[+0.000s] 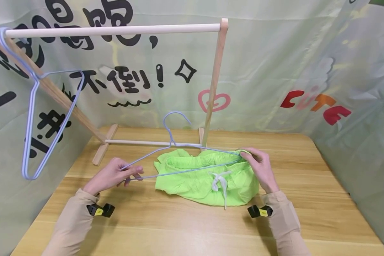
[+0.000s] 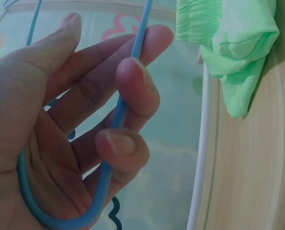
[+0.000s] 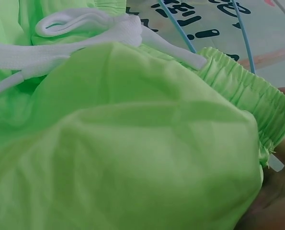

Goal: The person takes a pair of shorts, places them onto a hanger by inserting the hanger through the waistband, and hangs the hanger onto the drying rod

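Blue wire hanger (image 1: 171, 140) is tilted over the table, its hook pointing up. My left hand (image 1: 118, 172) holds its left end, and in the left wrist view fingers curl round the bar (image 2: 118, 112). Bright green shorts (image 1: 185, 185) with a gathered elastic waistband and a white drawstring (image 1: 222, 183) lie at the hanger's right side. My right hand (image 1: 260, 167) pinches the waistband at its right end, where the hanger's right tip sits inside the opening. Cloth (image 3: 147, 134) fills most of the right wrist view and hides most of that hand.
A wooden rack with a white top rail (image 1: 115, 30) stands at the back left. More blue hangers (image 1: 28, 124) hang at its left end. The rack's feet (image 1: 104, 145) rest on the wooden table (image 1: 185, 231). Printed cloth (image 1: 259, 53) encloses the table behind and beside.
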Available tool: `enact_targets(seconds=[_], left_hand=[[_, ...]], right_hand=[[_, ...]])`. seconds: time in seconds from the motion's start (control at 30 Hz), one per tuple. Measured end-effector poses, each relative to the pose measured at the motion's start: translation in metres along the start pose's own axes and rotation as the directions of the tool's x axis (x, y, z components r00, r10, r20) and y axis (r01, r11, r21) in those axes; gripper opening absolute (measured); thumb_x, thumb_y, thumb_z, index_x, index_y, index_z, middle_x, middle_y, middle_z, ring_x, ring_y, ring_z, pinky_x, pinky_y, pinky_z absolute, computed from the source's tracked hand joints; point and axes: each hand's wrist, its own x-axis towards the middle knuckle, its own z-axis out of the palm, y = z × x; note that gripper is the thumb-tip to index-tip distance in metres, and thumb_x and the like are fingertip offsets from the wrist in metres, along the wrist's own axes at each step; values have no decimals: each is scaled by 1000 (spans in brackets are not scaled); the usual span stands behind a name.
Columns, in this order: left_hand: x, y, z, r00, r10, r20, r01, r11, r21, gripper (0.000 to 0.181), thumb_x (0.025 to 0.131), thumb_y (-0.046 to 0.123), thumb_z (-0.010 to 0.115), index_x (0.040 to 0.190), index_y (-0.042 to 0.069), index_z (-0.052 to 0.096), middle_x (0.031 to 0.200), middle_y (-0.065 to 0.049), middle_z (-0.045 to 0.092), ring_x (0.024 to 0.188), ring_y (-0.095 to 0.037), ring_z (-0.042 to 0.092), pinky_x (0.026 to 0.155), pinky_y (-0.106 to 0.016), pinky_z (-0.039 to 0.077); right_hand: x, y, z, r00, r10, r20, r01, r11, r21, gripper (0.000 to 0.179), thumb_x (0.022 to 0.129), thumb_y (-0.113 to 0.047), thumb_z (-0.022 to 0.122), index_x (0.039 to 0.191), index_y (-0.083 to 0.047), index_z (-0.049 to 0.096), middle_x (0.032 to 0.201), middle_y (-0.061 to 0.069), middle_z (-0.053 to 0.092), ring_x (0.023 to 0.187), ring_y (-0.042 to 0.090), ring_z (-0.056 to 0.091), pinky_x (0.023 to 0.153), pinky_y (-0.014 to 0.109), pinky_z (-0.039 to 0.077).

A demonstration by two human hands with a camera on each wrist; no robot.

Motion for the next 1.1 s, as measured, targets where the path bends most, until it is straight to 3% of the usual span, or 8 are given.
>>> enact_targets(seconds=[0.3, 0.63, 1.1], left_hand=[[-1, 3, -2, 999, 31, 27, -31, 1000, 2, 27, 102, 24, 59, 102, 4, 77, 86, -10, 79, 47, -5, 53, 37, -24, 39], [-3, 2, -3, 1000, 7, 17, -8, 1000, 17, 28, 102, 26, 59, 103, 4, 77, 84, -14, 79, 47, -12, 55, 37, -25, 40], [-2, 2, -2, 1000, -11, 4, 11, 999, 32, 30, 103, 29, 59, 104, 5, 77, 82, -10, 79, 47, -6, 53, 37, -25, 40]], right_hand=[[-1, -1, 0, 1000, 7, 4, -7, 1000, -3, 31, 101, -11, 59, 119, 14, 64, 100, -24, 71, 94, -2, 65, 84, 14, 51], [-2, -3, 1, 1000, 20, 3, -20, 1000, 0, 30, 100, -12, 61, 117, 12, 66, 100, -24, 70, 94, -2, 64, 84, 14, 51], [0, 0, 0, 999, -15, 36, 15, 1000, -1, 30, 101, -10, 59, 118, 14, 64, 102, -25, 71, 96, -3, 65, 86, 13, 51]])
